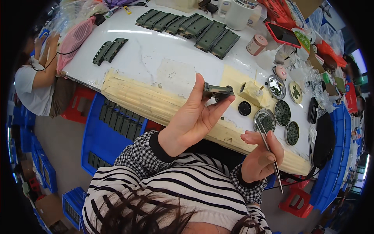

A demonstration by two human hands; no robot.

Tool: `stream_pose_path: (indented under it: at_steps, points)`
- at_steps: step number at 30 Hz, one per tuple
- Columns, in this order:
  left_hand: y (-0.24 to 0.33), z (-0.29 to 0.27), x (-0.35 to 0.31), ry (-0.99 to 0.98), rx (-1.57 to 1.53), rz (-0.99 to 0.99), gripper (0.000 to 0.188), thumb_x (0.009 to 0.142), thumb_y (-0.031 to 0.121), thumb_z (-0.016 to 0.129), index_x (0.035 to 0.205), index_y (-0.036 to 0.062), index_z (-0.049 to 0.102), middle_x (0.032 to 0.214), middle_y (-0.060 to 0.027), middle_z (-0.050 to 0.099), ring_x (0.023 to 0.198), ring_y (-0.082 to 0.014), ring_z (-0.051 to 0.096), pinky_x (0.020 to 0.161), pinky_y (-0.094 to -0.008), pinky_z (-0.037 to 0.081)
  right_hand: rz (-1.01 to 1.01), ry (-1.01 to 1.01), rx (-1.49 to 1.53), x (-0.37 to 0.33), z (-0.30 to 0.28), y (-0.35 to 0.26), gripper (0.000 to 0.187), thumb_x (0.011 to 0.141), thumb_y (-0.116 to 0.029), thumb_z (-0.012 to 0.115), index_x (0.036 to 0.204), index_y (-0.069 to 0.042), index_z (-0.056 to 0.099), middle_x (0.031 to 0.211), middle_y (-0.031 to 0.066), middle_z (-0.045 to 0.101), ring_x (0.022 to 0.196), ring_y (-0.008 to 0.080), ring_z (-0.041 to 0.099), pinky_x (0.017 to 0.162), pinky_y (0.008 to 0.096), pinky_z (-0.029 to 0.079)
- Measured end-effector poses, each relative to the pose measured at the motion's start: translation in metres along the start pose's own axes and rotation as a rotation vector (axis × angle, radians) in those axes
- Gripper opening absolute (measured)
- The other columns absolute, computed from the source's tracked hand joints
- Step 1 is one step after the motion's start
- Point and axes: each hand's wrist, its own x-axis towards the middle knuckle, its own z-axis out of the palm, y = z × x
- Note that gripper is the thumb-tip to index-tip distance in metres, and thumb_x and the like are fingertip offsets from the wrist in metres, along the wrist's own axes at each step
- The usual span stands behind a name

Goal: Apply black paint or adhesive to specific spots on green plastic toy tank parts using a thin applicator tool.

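Note:
My left hand [187, 123] is raised over the table's padded near edge. Its thumb and fingers grip a small dark green plastic housing [218, 91] by its ends, seen nearly edge-on. Steel tweezers [277, 173] are held between the thumb and fingers of my right hand [261, 158]. Their tips point at a round metal dish [254, 116] of tiny dark green pieces; whether they touch or hold a piece is too small to tell. Two similar dishes, one with its dark contents [282, 113] and another lower one [291, 133], stand just right of it.
A black round cap [244, 108] and a yellow-wrapped block [252, 93] lie beside the dishes. Green housings [210, 35] line the table's far side. A blue crate [90, 136] with more housings is at lower left. Another person [37, 85] sits at far left.

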Motion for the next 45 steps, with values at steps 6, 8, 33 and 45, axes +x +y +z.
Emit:
stream_pose_path:
  at_steps: [6, 8, 33, 45]
  points:
    - [0.000, 0.000, 0.001, -0.029, -0.009, 0.001, 0.059, 0.090, 0.049, 0.057, 0.113, -0.0043, 0.046, 0.109, -0.0157, 0.060, 0.106, -0.0254, 0.063, 0.093, -0.0285, 0.056, 0.010, -0.041, 0.076, 0.000, -0.002, -0.002, 0.049, 0.103, -0.038, 0.036, 0.122, 0.004, 0.051, 0.082, 0.0191, 0.069, 0.073, 0.0248, 0.068, 0.078, 0.0403, 0.055]
    - [0.000, -0.001, 0.000, -0.036, -0.017, -0.006, 0.059, 0.091, 0.049, 0.057, 0.113, -0.0043, 0.046, 0.109, -0.0155, 0.060, 0.105, -0.0253, 0.063, 0.093, -0.0284, 0.056, 0.005, -0.050, 0.118, -0.001, -0.002, -0.001, 0.045, 0.103, -0.035, 0.039, 0.121, 0.003, 0.053, 0.086, 0.0185, 0.070, 0.076, 0.0235, 0.068, 0.080, 0.0390, 0.055]
    - [-0.014, 0.004, -0.015, -0.007, 0.254, -0.001, 0.040, 0.096, 0.052, 0.046, 0.097, 0.0151, 0.060, 0.106, -0.0117, 0.066, 0.102, -0.0230, 0.066, 0.085, -0.0292, 0.058, -0.560, -0.457, -0.498, 0.062, -0.019, -0.019, 0.032, 0.081, -0.030, 0.071, 0.098, -0.003, 0.071, 0.085, 0.0066, 0.065, 0.082, 0.0235, 0.065, 0.074, 0.0347, 0.058]
    - [-0.015, -0.001, -0.018, -0.104, 0.297, -0.014, 0.056, 0.097, 0.051, 0.047, 0.127, 0.0043, 0.046, 0.122, -0.0081, 0.058, 0.112, -0.0161, 0.058, 0.099, -0.0291, 0.050, -0.565, -0.454, -0.523, 0.060, -0.017, -0.023, 0.026, 0.085, -0.024, 0.068, 0.097, -0.001, 0.071, 0.084, 0.0083, 0.065, 0.082, 0.0240, 0.067, 0.074, 0.0341, 0.059]
